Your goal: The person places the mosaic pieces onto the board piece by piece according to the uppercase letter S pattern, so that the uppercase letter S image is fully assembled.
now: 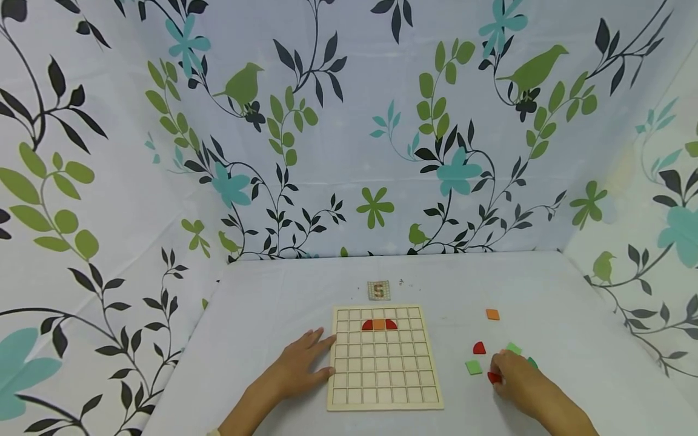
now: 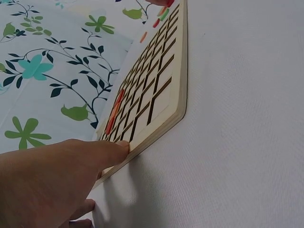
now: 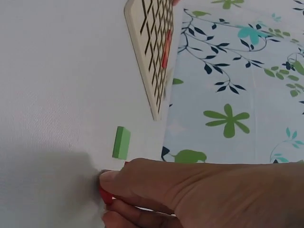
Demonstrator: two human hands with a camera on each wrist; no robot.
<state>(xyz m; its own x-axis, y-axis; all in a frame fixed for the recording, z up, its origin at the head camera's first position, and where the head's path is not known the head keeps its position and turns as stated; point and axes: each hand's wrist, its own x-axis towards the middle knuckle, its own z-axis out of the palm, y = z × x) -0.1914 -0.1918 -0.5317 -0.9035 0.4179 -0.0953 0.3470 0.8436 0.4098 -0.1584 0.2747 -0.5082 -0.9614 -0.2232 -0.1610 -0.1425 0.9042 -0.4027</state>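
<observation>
A wooden grid board (image 1: 385,378) lies flat on the white table, with a red quarter-round tile (image 1: 368,325), an orange square tile (image 1: 378,324) and a second red quarter-round tile (image 1: 391,324) side by side in one of its upper rows. My left hand (image 1: 299,367) rests at the board's left edge, thumb and fingers spread and touching it. To the right of the board, my right hand (image 1: 518,381) pinches a red tile (image 3: 105,195) between thumb and fingers, low over the table. Part of that tile is hidden by the fingers.
Loose tiles lie around the right hand: a light green square (image 1: 473,367), a red quarter-round piece (image 1: 478,347), another light green tile (image 1: 514,348), a dark green one (image 1: 532,362) and an orange square (image 1: 493,314). Behind the board is a small card marked S (image 1: 378,290). Patterned cloth (image 1: 349,151) hangs behind.
</observation>
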